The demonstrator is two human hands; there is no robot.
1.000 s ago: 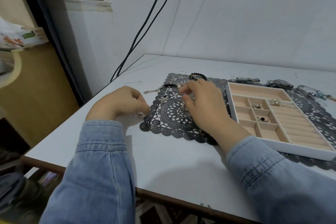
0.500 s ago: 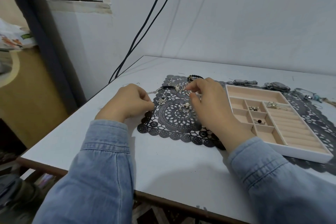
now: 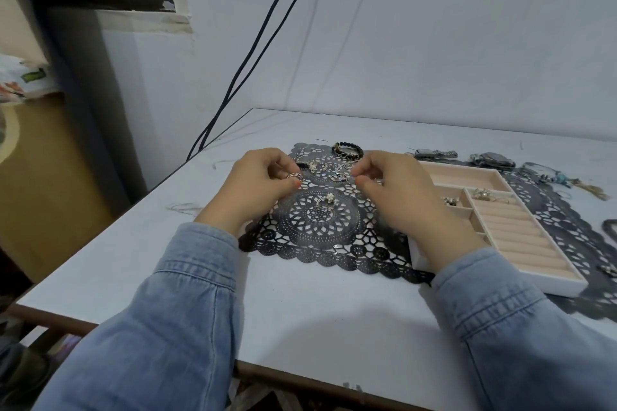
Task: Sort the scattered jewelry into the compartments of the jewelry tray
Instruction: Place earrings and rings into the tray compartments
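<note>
Left hand [image 3: 257, 185] pinches a ring [image 3: 295, 176] above the black lace mat [image 3: 320, 230]. Right hand [image 3: 397, 198] has its fingers curled; whether they grasp anything cannot be told. The jewelry tray [image 3: 554, 285] lies to the right.

Right of the fingers [image 3: 362, 181] lies one jewelry tray [image 3: 564, 287] holding two pieces: a left piece [image 3: 450, 201] and a right piece [image 3: 482, 193]. Beyond the fingers are two watches, a nearer watch [image 3: 432, 153] and a farther watch [image 3: 493, 158], and one bead bracelet [image 3: 347, 147]. One pearl ring [image 3: 326, 201] lies below them. The left hand [image 3: 253, 183] pinches one twisted ring [image 3: 295, 176].
</note>
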